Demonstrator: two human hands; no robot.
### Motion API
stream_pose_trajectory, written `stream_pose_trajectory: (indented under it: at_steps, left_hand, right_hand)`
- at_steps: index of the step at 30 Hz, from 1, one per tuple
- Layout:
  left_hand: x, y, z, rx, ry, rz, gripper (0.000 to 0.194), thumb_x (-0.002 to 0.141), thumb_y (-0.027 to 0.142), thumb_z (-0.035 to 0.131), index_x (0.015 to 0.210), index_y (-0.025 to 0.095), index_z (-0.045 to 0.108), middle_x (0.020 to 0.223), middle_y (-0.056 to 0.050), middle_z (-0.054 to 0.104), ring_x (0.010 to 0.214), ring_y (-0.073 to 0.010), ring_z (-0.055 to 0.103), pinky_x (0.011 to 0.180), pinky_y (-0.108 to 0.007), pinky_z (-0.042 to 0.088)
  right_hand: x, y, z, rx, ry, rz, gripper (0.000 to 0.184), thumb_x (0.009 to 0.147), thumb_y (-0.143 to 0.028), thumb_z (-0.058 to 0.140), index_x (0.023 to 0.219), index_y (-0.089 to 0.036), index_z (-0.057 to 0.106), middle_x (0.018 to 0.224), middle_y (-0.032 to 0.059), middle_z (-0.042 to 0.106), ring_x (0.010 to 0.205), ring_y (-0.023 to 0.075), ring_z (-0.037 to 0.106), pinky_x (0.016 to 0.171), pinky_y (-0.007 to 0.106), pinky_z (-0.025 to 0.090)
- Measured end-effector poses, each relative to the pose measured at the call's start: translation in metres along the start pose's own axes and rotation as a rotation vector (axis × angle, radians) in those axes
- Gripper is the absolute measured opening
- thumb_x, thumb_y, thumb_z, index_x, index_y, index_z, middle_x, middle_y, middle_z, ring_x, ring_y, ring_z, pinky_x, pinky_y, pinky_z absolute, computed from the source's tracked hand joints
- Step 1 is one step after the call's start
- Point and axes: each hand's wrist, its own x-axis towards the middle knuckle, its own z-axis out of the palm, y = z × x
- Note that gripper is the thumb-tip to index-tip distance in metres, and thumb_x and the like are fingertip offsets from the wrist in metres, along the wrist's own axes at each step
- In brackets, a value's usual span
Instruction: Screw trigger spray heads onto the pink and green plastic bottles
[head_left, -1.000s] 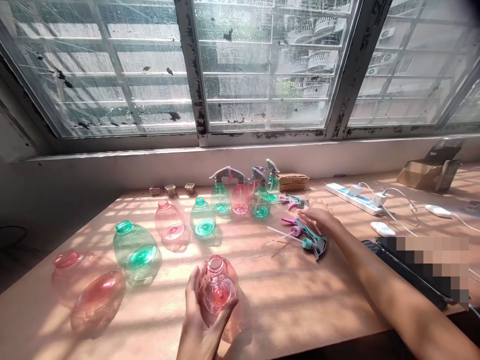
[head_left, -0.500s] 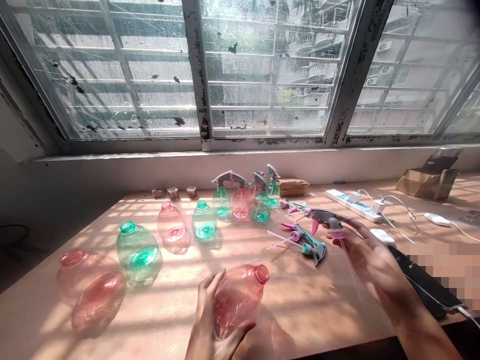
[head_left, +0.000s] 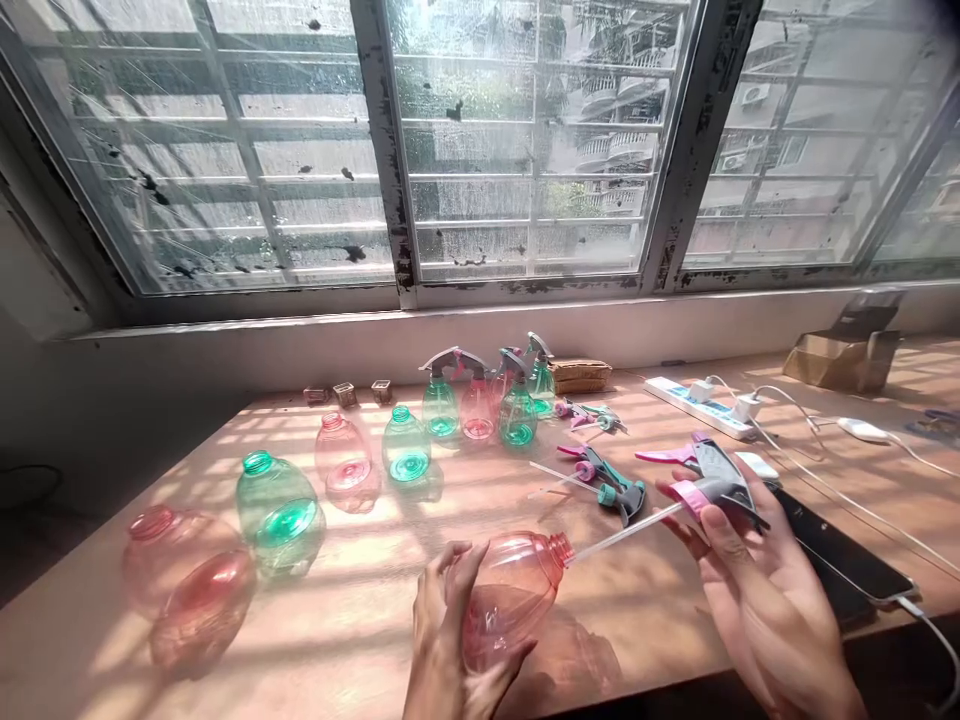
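Note:
My left hand [head_left: 454,620] is wrapped round a clear pink bottle [head_left: 517,585], tilted so its open neck points up and to the right. In my right hand [head_left: 765,590] is a grey and pink spray trigger head [head_left: 716,480], lying on its side. Its thin white dip tube [head_left: 626,533] slants down to the left, with the tip at the bottle's mouth; whether it is inside I cannot tell. Between the hands and the window lie more loose spray heads [head_left: 615,485], grey with pink and green parts.
Open bottles stand at left: a pink one [head_left: 187,580], a green one [head_left: 277,510] and others. Several bottles with spray heads [head_left: 517,410] stand at the back. A power strip [head_left: 697,405], white cables and a black phone [head_left: 847,555] are at right.
My right hand has turned the spray head onto its side, swinging the dip tube from downward to leftward at the bottle's mouth. The pink bottle has shifted slightly right with my left hand.

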Motion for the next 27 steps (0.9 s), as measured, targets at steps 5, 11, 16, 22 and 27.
stream_pose_trajectory:
  at_steps: [5,11,16,22,27]
  left_hand:
    - [0.0,0.0,-0.002,-0.017,-0.001,0.002,0.076,0.086,0.033,0.081,0.151,0.047,0.046,0.151,-0.007,0.045,0.142,-0.0363,0.048,0.115,-0.054,0.044]
    - [-0.001,0.004,-0.004,-0.09,-0.079,-0.054,0.091,0.083,0.029,0.085,0.156,0.05,0.035,0.155,-0.006,0.043,0.147,-0.0371,0.043,0.118,-0.056,0.039]
    - [-0.001,0.002,-0.001,-0.257,-0.053,-0.153,0.112,0.084,0.037,0.083,0.164,0.046,0.005,0.162,-0.007,0.042,0.148,-0.0336,0.046,0.12,-0.052,0.041]
    - [0.0,0.0,0.0,-0.24,-0.112,-0.211,0.09,0.087,0.042,0.079,0.16,0.041,0.027,0.169,-0.004,0.04,0.157,-0.0315,0.036,0.128,-0.048,0.031]
    - [0.001,0.004,-0.001,-0.253,-0.141,-0.295,0.104,0.09,0.046,0.072,0.166,0.037,0.002,0.169,-0.009,0.042,0.157,-0.0308,0.036,0.127,-0.051,0.032]
  right_hand:
    - [-0.001,0.005,0.0,0.073,0.087,-0.078,0.067,0.088,-0.039,0.085,0.148,-0.039,0.057,0.139,-0.0005,0.073,0.131,0.024,0.065,0.121,0.038,0.043]
    - [-0.013,0.026,0.0,0.041,-0.016,0.15,0.084,0.083,-0.043,0.088,0.156,-0.039,0.047,0.126,0.0018,0.08,0.123,0.0258,0.071,0.115,0.037,0.05]
    - [-0.02,0.05,-0.003,-0.01,-0.32,0.352,0.071,0.081,-0.042,0.089,0.146,-0.033,0.061,0.131,0.005,0.077,0.131,0.0299,0.065,0.12,0.043,0.043]
    - [-0.019,0.073,-0.01,-0.025,-0.45,0.454,0.052,0.076,-0.041,0.093,0.122,-0.027,0.074,0.125,0.0082,0.077,0.125,0.033,0.067,0.106,0.045,0.052]
    - [-0.018,0.076,-0.014,-0.113,-0.41,0.543,0.049,0.071,-0.044,0.096,0.107,-0.017,0.076,0.072,0.0011,0.075,0.053,0.0146,0.062,0.052,0.026,0.048]
